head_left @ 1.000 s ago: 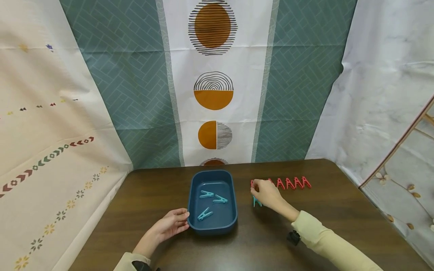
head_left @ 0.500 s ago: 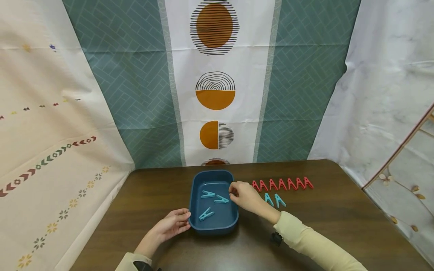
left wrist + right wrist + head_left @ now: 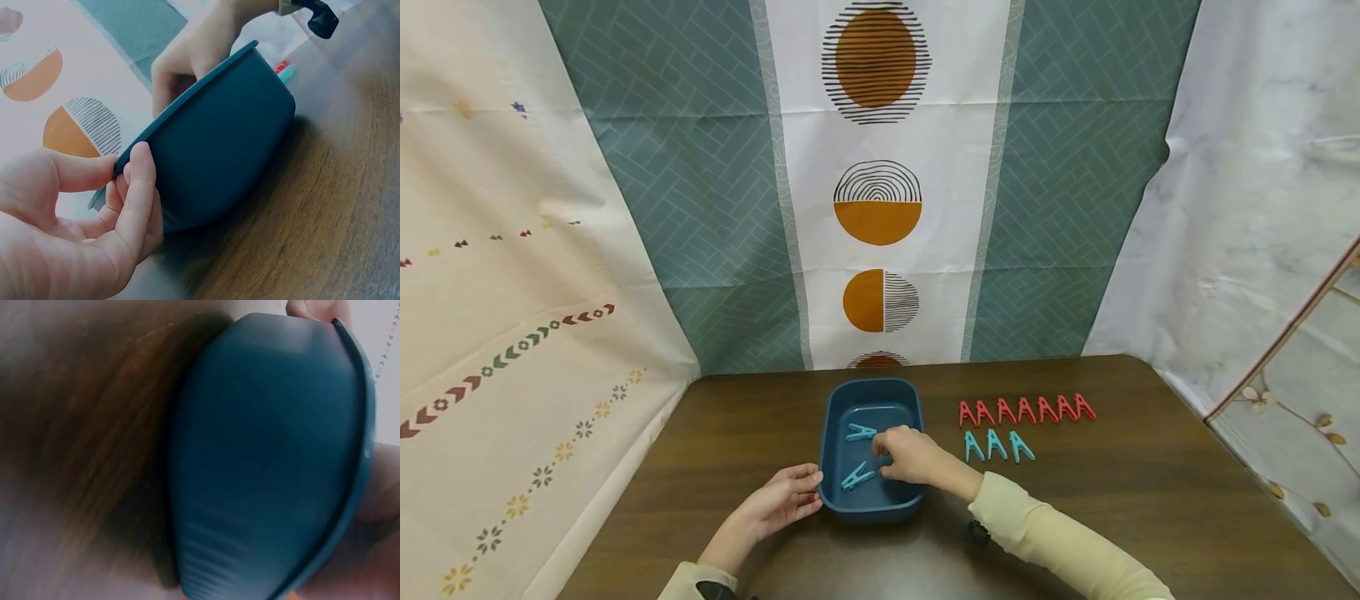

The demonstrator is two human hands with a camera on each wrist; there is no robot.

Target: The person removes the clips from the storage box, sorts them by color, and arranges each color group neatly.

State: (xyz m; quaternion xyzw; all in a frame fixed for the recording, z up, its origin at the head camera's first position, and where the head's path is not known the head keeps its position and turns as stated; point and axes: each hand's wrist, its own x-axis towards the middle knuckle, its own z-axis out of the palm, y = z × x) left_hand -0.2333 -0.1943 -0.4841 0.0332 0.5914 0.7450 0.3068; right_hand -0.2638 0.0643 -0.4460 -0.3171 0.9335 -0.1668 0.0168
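Observation:
A dark blue tray [image 3: 871, 500] stands on the brown table [image 3: 1150, 500]. My left hand [image 3: 801, 487] pinches its near left rim, thumb on top, as the left wrist view shows on the tray [image 3: 219, 125] with that hand [image 3: 125, 165]. My right hand [image 3: 887, 454] reaches down inside the tray, its fingers curled round a teal clothes peg that is mostly hidden under them. Two more teal pegs lie in the tray, one at the back [image 3: 861, 432] and one near the front [image 3: 857, 477]. The right wrist view shows only the tray's outer wall [image 3: 269, 456].
Right of the tray lie a row of several red pegs [image 3: 1026, 409] and, in front of it, three teal pegs [image 3: 997, 445]. Patterned cloth hangs behind the table and on both sides. The table's right edge runs near a marbled sheet [image 3: 1247, 208].
My right hand left the teal pegs on the table, crossed leftward over the tray's rim and came down onto the middle peg inside. The left hand stayed on the tray.

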